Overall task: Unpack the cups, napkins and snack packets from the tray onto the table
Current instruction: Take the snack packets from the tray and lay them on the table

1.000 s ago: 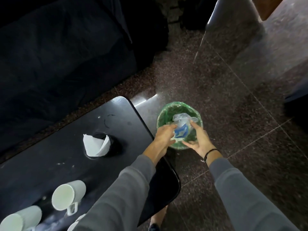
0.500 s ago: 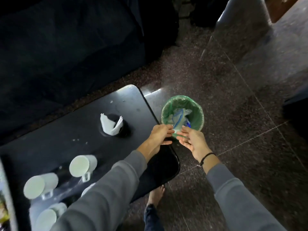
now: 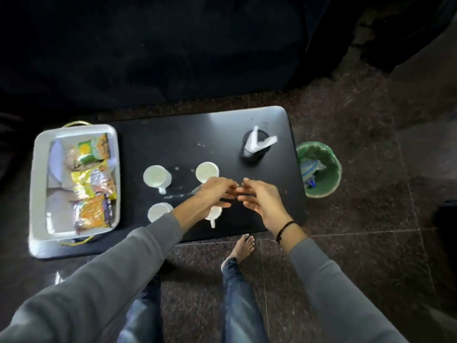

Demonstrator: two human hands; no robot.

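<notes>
**Both hands empty over the black table, snack packets in the tray**

The left hand [image 3: 217,193] and right hand [image 3: 259,199] hover above the black table [image 3: 173,134], fingertips nearly meeting between them. Both hands have their fingers loosely spread and slightly curled, holding nothing. A black band circles the right wrist, and both arms wear grey sleeves.

4 white cups stand on the table in a rough square: the far-left cup [image 3: 156,176], the far-right cup [image 3: 207,171], the near-left cup [image 3: 158,212] and the near-right cup [image 3: 214,216], which the left hand partly covers. White specks and a smear lie on the table among them.

The metal tray [image 3: 37,194] sits at the table's left end, its near edge slightly past the table's edge. In it lie 3 snack packets: a green-and-yellow packet [image 3: 90,152] at the far end, a yellow packet [image 3: 95,183] in the middle and an orange packet [image 3: 95,214] nearest. Pale items lie beside and under them in the tray; whether they are napkins I cannot tell.

Toward the table's right end stands a dark holder [image 3: 252,154] with white napkins [image 3: 258,142] sticking out. On the floor just beside the table's right edge is a green-lined bin [image 3: 329,184] holding crumpled wrappers.
</notes>
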